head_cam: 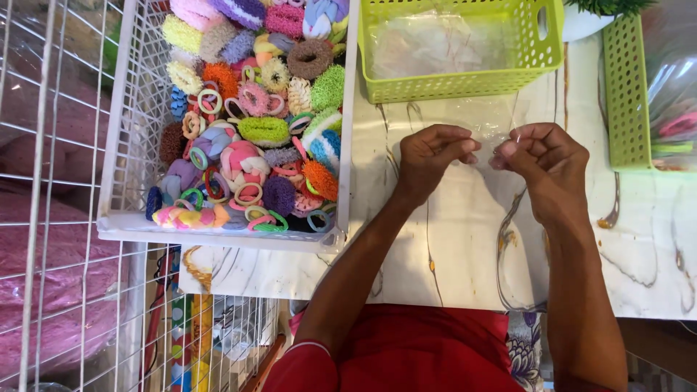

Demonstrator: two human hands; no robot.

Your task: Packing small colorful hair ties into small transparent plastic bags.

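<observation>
White marble-patterned bench [450, 247] under me. My left hand [430, 156] and right hand [546, 161] both pinch a small clear plastic bag [488, 123], held just above the bench, near a lime-green perforated plastic basket [465, 83]. White plastic crate [116, 145] of colourful hair ties [254, 131] sits left.

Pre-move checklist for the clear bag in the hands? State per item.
1. Small clear plastic bag pinched by both hands: ok, left hand and right hand grip its near edge.
2. Bag mouth open: cannot tell, the film is too transparent.
3. Bag empty: cannot tell.
4. White plastic crate of colourful hair ties beside the left hand: ok, full.
5. Lime green perforated basket beyond the hands: ok, holds clear film.
6. White marble-pattern tabletop under the hands bare: ok.
</observation>
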